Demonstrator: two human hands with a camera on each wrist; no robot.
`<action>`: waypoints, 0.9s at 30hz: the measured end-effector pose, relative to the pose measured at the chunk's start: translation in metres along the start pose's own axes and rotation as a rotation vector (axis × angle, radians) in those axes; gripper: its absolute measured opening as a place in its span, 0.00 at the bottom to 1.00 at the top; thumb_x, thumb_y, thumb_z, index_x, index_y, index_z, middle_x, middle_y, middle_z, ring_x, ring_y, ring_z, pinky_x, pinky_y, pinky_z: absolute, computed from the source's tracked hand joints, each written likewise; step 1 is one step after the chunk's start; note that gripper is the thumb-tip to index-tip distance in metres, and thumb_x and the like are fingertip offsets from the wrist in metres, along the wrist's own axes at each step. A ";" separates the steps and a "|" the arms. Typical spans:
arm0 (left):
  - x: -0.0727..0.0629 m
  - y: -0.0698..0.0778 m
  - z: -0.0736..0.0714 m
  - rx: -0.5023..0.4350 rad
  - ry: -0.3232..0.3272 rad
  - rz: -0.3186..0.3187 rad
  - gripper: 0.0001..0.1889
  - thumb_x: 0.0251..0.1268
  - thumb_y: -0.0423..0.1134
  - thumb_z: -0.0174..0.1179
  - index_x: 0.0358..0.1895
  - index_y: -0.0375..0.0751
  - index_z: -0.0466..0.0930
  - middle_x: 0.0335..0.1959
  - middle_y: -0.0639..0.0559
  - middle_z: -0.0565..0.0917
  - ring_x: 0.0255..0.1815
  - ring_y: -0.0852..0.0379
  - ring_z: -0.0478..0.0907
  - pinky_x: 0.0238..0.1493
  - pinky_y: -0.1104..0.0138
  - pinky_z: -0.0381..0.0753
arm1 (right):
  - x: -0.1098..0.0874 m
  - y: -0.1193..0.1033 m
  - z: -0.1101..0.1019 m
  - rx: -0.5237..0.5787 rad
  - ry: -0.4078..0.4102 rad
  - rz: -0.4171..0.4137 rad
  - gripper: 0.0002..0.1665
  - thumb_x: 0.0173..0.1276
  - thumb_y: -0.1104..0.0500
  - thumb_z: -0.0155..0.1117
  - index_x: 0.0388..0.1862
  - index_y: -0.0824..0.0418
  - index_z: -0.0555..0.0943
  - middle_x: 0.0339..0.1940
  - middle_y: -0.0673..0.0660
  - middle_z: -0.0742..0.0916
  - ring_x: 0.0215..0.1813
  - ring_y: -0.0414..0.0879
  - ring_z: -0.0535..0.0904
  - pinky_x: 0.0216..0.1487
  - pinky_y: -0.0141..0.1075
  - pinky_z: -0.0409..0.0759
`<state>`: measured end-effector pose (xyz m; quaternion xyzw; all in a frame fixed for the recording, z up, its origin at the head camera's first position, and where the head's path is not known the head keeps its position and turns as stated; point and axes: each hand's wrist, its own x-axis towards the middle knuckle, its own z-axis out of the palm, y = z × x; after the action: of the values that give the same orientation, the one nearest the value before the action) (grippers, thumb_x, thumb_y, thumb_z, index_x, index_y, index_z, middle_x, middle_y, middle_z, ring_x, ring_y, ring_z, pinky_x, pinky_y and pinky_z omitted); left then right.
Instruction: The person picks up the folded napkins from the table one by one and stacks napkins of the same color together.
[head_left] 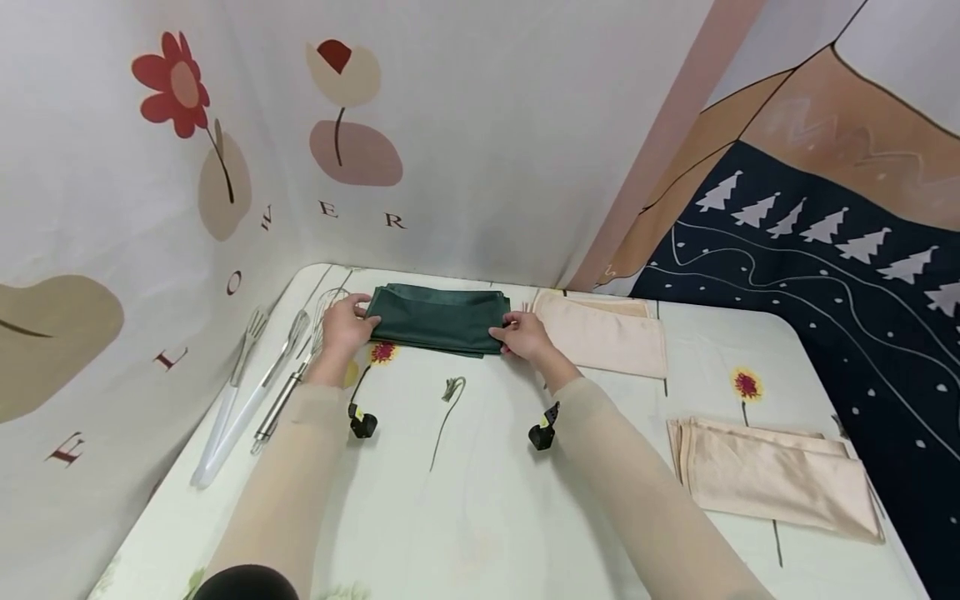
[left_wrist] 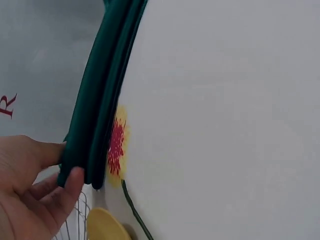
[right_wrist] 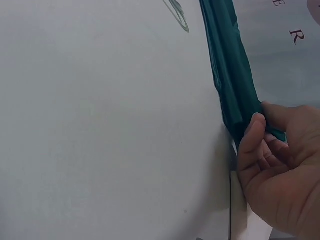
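Observation:
A dark green cloth (head_left: 442,318), folded into a flat rectangle with several layers, lies toward the back of the table. At its left end my left hand (head_left: 347,327) pinches the folded edge between thumb and fingers. My right hand (head_left: 527,337) pinches the opposite end. In the left wrist view the stacked folds of the green cloth (left_wrist: 92,110) show beside the thumb and fingers of my left hand (left_wrist: 30,185). The right wrist view has my right hand (right_wrist: 280,170) gripping the near corner of the green cloth (right_wrist: 232,75); some fingertips there are hidden.
A pale pink folded cloth (head_left: 603,337) lies just right of the right hand. Farther right is a shiny beige folded cloth (head_left: 780,479). A whisk (head_left: 281,404) and a large fork (head_left: 243,354) lie along the left edge. Printed curtains (head_left: 487,167) hang behind the table.

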<state>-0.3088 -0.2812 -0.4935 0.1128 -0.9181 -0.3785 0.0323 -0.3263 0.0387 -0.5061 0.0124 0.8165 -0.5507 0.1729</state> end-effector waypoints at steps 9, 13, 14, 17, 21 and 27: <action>-0.016 0.005 0.000 0.138 0.036 0.016 0.20 0.73 0.34 0.60 0.64 0.28 0.76 0.48 0.30 0.84 0.48 0.35 0.82 0.50 0.46 0.81 | -0.004 0.000 -0.001 -0.063 -0.030 -0.005 0.25 0.74 0.56 0.66 0.65 0.64 0.74 0.29 0.54 0.81 0.22 0.41 0.77 0.25 0.31 0.77; -0.015 0.005 0.005 0.047 0.102 0.017 0.17 0.70 0.27 0.60 0.60 0.32 0.80 0.46 0.34 0.84 0.47 0.38 0.82 0.50 0.48 0.81 | -0.005 0.000 -0.001 -0.054 0.005 -0.021 0.24 0.74 0.59 0.66 0.64 0.65 0.74 0.33 0.54 0.80 0.24 0.41 0.79 0.26 0.30 0.78; -0.014 0.005 0.006 0.030 0.115 0.017 0.17 0.70 0.27 0.60 0.60 0.33 0.80 0.46 0.35 0.84 0.47 0.38 0.82 0.50 0.48 0.81 | -0.005 0.000 -0.001 -0.051 0.012 -0.021 0.24 0.74 0.59 0.66 0.64 0.65 0.74 0.34 0.55 0.80 0.24 0.41 0.79 0.26 0.30 0.78; -0.013 0.005 0.009 -0.005 0.141 0.014 0.16 0.71 0.26 0.59 0.59 0.34 0.81 0.46 0.36 0.83 0.48 0.39 0.81 0.49 0.49 0.81 | -0.005 0.000 0.000 -0.048 0.026 -0.018 0.25 0.74 0.59 0.66 0.65 0.65 0.73 0.35 0.55 0.80 0.25 0.41 0.79 0.25 0.30 0.78; -0.012 0.004 0.011 -0.011 0.156 -0.008 0.16 0.71 0.25 0.58 0.59 0.34 0.81 0.46 0.36 0.83 0.49 0.39 0.81 0.49 0.48 0.81 | -0.004 0.000 0.000 -0.062 0.030 -0.018 0.25 0.74 0.59 0.66 0.65 0.65 0.73 0.35 0.55 0.81 0.24 0.41 0.79 0.25 0.29 0.78; -0.013 0.000 0.013 0.031 0.138 -0.013 0.17 0.70 0.28 0.61 0.60 0.34 0.80 0.46 0.34 0.84 0.46 0.37 0.82 0.49 0.47 0.81 | -0.003 0.001 0.000 -0.111 0.017 -0.025 0.22 0.73 0.59 0.66 0.61 0.65 0.75 0.29 0.54 0.82 0.21 0.41 0.79 0.25 0.30 0.78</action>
<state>-0.2978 -0.2689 -0.5021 0.1452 -0.9188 -0.3556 0.0910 -0.3234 0.0401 -0.5064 -0.0028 0.8474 -0.5065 0.1595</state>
